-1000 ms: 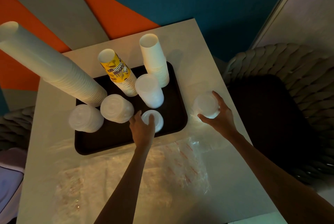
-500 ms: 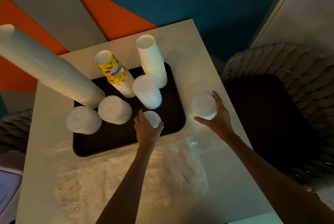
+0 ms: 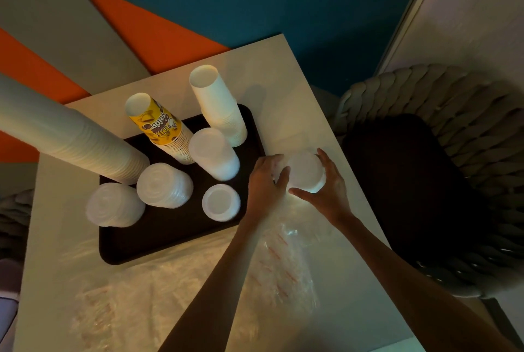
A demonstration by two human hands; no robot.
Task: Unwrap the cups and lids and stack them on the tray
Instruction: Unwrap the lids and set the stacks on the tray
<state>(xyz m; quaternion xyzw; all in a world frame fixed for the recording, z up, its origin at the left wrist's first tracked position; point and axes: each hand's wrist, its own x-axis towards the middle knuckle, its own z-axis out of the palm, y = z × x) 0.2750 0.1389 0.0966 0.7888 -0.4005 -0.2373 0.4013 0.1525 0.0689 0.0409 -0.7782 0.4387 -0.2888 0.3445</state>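
My left hand (image 3: 266,181) and right hand (image 3: 326,187) both curl round the lid stack (image 3: 304,171), from 9 and 4 o'clock, just off the tray's (image 3: 170,238) 3 o'clock edge.

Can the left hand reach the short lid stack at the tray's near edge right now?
Probably yes: the short lid stack sits just beside the left hand with nothing between, though that hand is holding the off-tray stack.

Likely café: branded cups (image 3: 158,127), woven chair (image 3: 453,124)
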